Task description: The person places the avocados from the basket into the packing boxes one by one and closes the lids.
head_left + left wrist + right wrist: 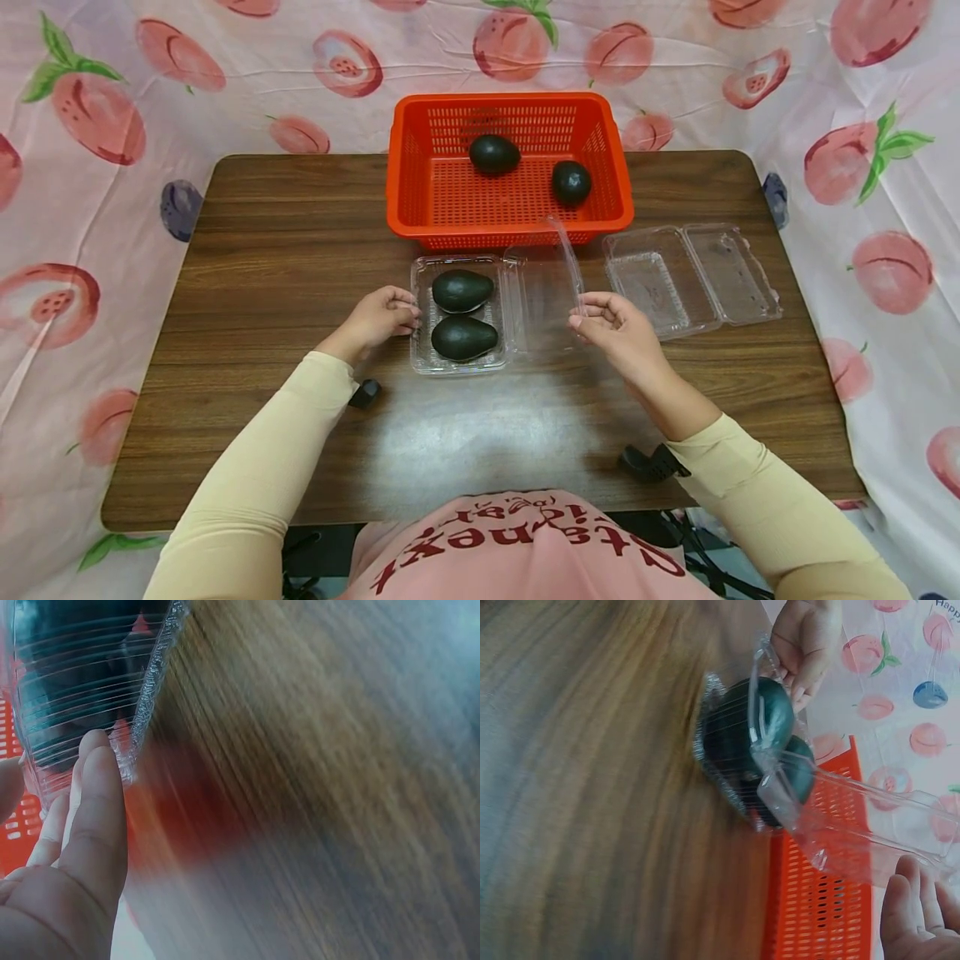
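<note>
Two dark green avocados, a far one point(462, 290) and a near one point(464, 337), lie side by side in the base of a clear plastic clamshell container point(422, 360). My left hand point(378, 318) holds the base's left edge, its fingers along the ribbed side wall in the left wrist view. With its fingertips, my right hand point(618, 333) holds the outer edge of the raised lid point(543, 287). That lid stands tilted up on the right of the base, joined to it along one side.
Behind the container stands an orange plastic basket point(510, 232) with two more avocados, one at the back point(494, 155) and one at right point(572, 183). A second clear clamshell container point(675, 283) lies unfolded on the brown wooden table point(285, 242), right of my right hand.
</note>
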`<state>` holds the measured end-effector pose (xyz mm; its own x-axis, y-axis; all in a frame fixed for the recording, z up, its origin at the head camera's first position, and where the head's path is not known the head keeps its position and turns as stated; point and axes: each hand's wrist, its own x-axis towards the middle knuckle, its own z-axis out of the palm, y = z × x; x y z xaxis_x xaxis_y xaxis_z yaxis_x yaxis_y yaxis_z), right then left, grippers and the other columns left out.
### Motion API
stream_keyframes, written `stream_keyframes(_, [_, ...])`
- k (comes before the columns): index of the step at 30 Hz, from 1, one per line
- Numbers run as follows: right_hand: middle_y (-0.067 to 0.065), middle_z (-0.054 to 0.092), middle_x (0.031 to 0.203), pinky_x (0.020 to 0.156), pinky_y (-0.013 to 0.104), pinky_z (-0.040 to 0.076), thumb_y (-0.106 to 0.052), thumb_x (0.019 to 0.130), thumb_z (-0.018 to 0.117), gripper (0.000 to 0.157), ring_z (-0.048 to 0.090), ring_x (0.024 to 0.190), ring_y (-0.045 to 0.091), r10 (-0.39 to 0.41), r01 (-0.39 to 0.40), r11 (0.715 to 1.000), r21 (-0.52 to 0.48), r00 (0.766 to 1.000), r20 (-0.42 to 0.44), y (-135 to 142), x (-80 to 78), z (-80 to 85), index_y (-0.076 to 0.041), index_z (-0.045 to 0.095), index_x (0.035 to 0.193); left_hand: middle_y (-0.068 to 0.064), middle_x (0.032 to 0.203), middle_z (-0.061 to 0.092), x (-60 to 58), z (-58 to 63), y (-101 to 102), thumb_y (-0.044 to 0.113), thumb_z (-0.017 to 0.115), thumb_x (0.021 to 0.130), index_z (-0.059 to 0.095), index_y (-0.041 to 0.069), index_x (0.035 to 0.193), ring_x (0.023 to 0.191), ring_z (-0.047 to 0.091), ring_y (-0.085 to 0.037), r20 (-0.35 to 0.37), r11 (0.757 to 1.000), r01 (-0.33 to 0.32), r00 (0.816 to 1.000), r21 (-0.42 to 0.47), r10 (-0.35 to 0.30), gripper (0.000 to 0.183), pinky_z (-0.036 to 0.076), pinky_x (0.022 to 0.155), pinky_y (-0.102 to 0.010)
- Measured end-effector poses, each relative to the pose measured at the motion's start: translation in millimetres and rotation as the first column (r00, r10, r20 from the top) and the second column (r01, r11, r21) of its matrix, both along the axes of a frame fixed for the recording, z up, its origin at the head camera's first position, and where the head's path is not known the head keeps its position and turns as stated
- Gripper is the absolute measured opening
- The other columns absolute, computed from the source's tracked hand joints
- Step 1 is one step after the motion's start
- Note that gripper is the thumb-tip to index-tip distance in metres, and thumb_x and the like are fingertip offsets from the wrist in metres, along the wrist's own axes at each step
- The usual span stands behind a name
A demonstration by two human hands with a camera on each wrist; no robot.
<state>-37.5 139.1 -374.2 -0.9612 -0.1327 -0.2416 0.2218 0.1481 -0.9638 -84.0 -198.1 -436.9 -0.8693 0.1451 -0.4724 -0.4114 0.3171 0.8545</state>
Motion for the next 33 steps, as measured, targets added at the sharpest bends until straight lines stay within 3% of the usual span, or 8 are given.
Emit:
stream_keyframes(5, [0.014,0.062,0.109,0.078,0.020,0.051,-0.007,0.089,0.064,0.040,0.061,0.088,0.004,0.047,-0.046,0.998,0.052,0.999,-0.003,-4,-4.3,8.9,0.007,0.051,0.125,-0.023,0.105,0.061,3.6,-0.9,3,-0.003,0.048,0.095,0.042,-0.012,0.120,0.075,0.059,-0.006,-0.015,1.000,-0.008,1.000,0.005,0.008,0.027,0.053,0.077,-0.026])
stream_keyframes(14, [0.019,0.060,0.114,0.079,0.018,0.048,-0.010,0.088,0.066,0.042,0.059,0.094,0.008,0.101,-0.095,0.988,0.123,0.994,-0.050,-12,-4.6,17.2,0.005,0.053,0.125,-0.028,0.109,0.060,9.4,-3.1,7,-0.004,0.049,0.094,0.044,-0.012,0.117,0.074,0.059,-0.005,-0.005,1.000,-0.008,1.000,0.014,0.009,0.025,0.054,0.082,-0.031])
stream_keyframes(24, [0.018,0.062,0.113,0.080,0.020,0.049,-0.010,0.086,0.070,0.041,0.061,0.096,0.020,0.167,-0.146,0.970,0.193,0.981,-0.099,-24,-9.4,22.8,0.002,0.057,0.123,-0.009,0.089,0.064,13.3,-3.9,12,-0.001,0.055,0.093,0.046,-0.008,0.112,0.072,0.061,-0.006,0.012,0.999,-0.035,0.999,0.037,0.035,0.022,0.054,0.083,-0.034])
stream_keyframes(33, [0.018,0.062,0.112,0.088,0.038,0.050,-0.010,0.085,0.072,0.042,0.060,0.099,0.028,0.240,-0.206,0.951,0.229,0.962,-0.132,-34,-13.9,25.5,0.002,0.057,0.123,0.003,0.077,0.060,14.1,1.0,15,-0.003,0.056,0.092,0.047,-0.003,0.101,0.071,0.060,-0.005,0.007,0.998,-0.051,0.999,0.049,0.050,0.013,0.055,0.082,-0.034])
